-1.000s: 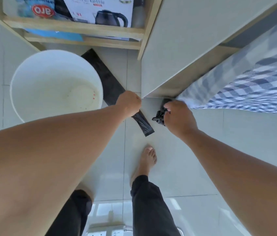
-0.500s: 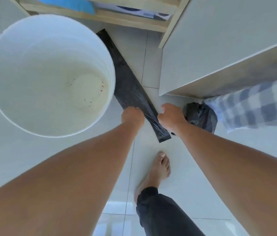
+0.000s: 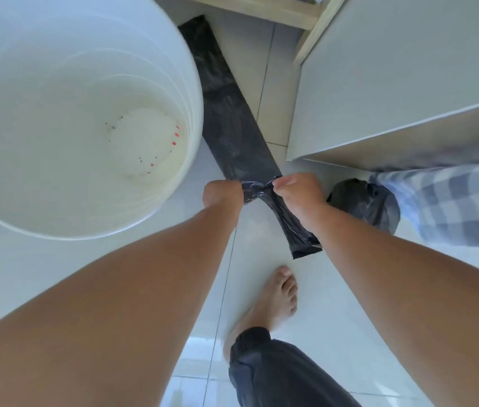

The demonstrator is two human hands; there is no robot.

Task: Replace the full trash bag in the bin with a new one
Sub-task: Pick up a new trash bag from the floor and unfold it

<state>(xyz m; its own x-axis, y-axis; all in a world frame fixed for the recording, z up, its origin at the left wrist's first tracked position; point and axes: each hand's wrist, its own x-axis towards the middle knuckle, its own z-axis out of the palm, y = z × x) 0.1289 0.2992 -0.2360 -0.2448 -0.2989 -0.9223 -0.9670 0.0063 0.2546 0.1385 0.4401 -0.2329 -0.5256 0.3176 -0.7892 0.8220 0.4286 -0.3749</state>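
The white bin [image 3: 64, 113] stands empty on the tiled floor [image 3: 335, 318]. Just right of it lies the long black new bag [image 3: 229, 118], its near part pinched by the left hand [image 3: 223, 193] and right hand [image 3: 298, 193]. A knotted full bag [image 3: 364, 202] sits beside the right hand.

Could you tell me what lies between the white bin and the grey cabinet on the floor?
In the head view, the flat black trash bag lies between the white bin and grey cabinet.

bins 1 [image 3: 79, 118] | black bags 2 [image 3: 232, 121] [image 3: 364, 201] | hands 2 [image 3: 223, 193] [image 3: 300, 192]
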